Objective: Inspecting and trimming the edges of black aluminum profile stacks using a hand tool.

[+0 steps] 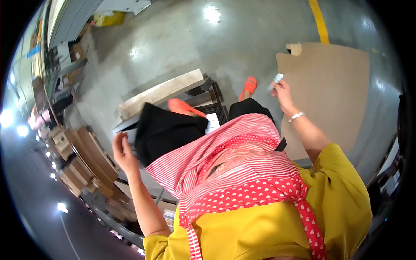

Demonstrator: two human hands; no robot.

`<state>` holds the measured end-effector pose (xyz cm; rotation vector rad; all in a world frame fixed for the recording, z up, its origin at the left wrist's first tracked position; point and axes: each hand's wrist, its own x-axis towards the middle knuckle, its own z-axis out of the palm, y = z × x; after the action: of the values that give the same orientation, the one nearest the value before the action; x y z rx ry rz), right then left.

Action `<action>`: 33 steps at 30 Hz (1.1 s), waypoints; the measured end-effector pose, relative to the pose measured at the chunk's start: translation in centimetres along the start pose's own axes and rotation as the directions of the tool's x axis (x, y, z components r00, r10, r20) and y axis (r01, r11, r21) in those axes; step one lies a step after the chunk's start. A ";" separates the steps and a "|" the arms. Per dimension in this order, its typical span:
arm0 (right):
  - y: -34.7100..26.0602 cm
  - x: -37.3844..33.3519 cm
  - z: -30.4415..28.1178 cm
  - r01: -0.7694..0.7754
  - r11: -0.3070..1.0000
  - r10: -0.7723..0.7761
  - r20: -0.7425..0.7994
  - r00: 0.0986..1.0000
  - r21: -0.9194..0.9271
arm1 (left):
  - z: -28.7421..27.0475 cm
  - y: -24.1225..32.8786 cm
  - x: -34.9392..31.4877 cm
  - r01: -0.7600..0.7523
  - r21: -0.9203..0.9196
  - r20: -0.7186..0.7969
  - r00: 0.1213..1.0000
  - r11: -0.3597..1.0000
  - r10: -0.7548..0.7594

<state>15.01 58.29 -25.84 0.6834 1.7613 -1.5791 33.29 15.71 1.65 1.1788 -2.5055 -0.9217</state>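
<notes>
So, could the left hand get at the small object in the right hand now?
Probably yes, by reaching across: the left hand looks empty, and nothing seems to block the space over the black trousers toward the small object in the right hand.

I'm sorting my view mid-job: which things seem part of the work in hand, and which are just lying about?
Likely in use:
- small pale item, held in the right hand
- beige-topped stack, perhaps; left hand is near it

Likely lying about:
- flat brown sheet on the floor
- yellow thing, upper left
</notes>
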 end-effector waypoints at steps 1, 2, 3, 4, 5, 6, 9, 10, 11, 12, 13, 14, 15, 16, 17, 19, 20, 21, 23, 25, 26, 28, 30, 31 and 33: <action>-1.1 -0.8 2.2 -0.015 0.995 0.013 0.015 1.000 0.095 | -0.5 0.6 0.9 0.006 -0.005 -0.026 1.000 1.000 -0.006; -2.5 -1.5 3.8 -0.022 0.982 0.019 0.020 1.000 0.187 | -0.6 1.1 1.8 0.010 -0.021 -0.046 0.999 1.000 -0.011; -2.2 -1.4 4.7 -0.023 0.969 0.015 0.034 0.999 0.245 | -0.2 1.1 3.0 -0.001 -0.007 -0.010 1.000 1.000 0.001; -1.7 -0.9 5.4 -0.023 0.952 0.008 0.051 0.999 0.304 | 0.8 1.6 4.0 -0.026 0.000 0.019 0.999 1.000 0.026; -1.1 -0.4 6.0 -0.013 0.955 -0.002 0.050 0.999 0.295 | 1.9 2.2 5.0 -0.072 0.047 0.122 0.990 0.996 0.066; -0.6 0.2 6.5 -0.001 0.958 -0.014 0.049 0.999 0.287 | 3.1 3.1 6.1 -0.124 0.091 0.225 0.969 0.988 0.101; -1.7 1.2 7.3 0.030 0.925 -0.013 -0.047 0.999 0.379 | 7.3 7.2 9.5 -0.532 0.377 0.582 0.773 0.758 0.253; -2.0 1.8 7.4 0.057 0.920 -0.019 -0.100 0.995 0.388 | 8.6 7.7 10.8 -0.634 0.370 0.667 0.690 0.680 0.281; -2.0 2.5 7.5 0.085 0.893 -0.041 -0.109 0.993 0.441 | 9.9 7.6 12.1 -0.646 0.310 0.685 0.660 0.698 0.307; -1.8 3.2 8.0 0.093 0.881 -0.024 -0.153 0.988 0.463 | 11.3 7.3 13.6 -0.679 0.280 0.714 0.620 0.679 0.325; -1.8 4.0 8.5 0.119 0.860 -0.033 -0.178 0.984 0.496 | 13.1 6.8 15.0 -0.599 0.219 0.721 0.631 0.770 0.285; -2.0 4.3 9.6 0.144 0.837 -0.039 -0.205 0.978 0.528 | 14.8 6.0 16.6 -0.506 0.162 0.737 0.633 0.847 0.237; -1.9 4.1 10.6 0.146 0.836 -0.002 -0.263 0.965 0.529 | 17.1 5.1 18.2 -0.544 0.130 0.803 0.548 0.829 0.234; -0.8 4.2 12.3 0.140 0.812 0.035 -0.288 0.957 0.567 | 20.1 4.6 19.9 -0.576 0.094 0.862 0.455 0.812 0.224; 0.9 4.0 14.8 0.106 0.790 0.095 -0.291 0.952 0.604 | 23.2 4.0 21.9 -0.657 0.004 0.913 0.311 0.754 0.266; 3.6 4.9 20.9 0.088 0.710 0.195 -0.315 0.929 0.699 | 31.0 2.6 26.3 -0.788 -0.146 0.938 0.081 0.597 0.337; 5.1 4.9 23.8 0.076 0.694 0.243 -0.333 0.911 0.715 | 35.0 1.3 27.6 -0.836 -0.203 0.936 -0.014 0.509 0.351; 6.8 5.2 25.6 0.037 0.546 0.426 -0.315 0.848 0.837 | 38.7 -0.2 27.5 -0.803 -0.288 0.909 -0.057 0.521 0.414; 11.5 6.3 28.4 0.023 0.347 0.633 -0.252 0.732 0.938 | 43.0 -4.9 25.2 -0.722 -0.343 0.902 -0.076 0.600 0.424; 15.3 8.2 29.2 0.006 0.463 0.679 -0.359 0.640 0.886 | 43.5 -9.1 22.2 -0.658 -0.322 0.938 -0.125 0.680 0.323; 16.6 9.2 29.4 -0.018 0.528 0.680 -0.410 0.608 0.849 | 42.2 -10.8 21.3 -0.639 -0.320 0.946 -0.176 0.699 0.272; 17.7 11.8 29.9 -0.031 0.550 0.669 -0.419 0.614 0.834 | 39.9 -13.8 21.3 -0.531 -0.203 0.968 -0.235 0.823 0.087; 18.9 13.6 29.1 -0.172 0.732 0.562 -0.440 0.701 0.660 | 38.5 -17.3 20.5 -0.484 -0.090 0.981 -0.195 0.871 -0.007; 21.6 14.4 28.7 -0.169 0.783 0.522 -0.486 0.701 0.598 | 38.4 -18.9 19.2 -0.464 -0.050 0.982 -0.186 0.885 -0.042; 22.9 16.3 28.9 -0.231 0.816 0.493 -0.429 0.757 0.529 | 38.3 -22.1 17.4 -0.501 -0.028 0.994 -0.104 0.865 -0.027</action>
<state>25.72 31.92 -54.32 1.7650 1.4721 -1.5980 18.58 9.07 -43.07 -0.5426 -3.9680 -1.6364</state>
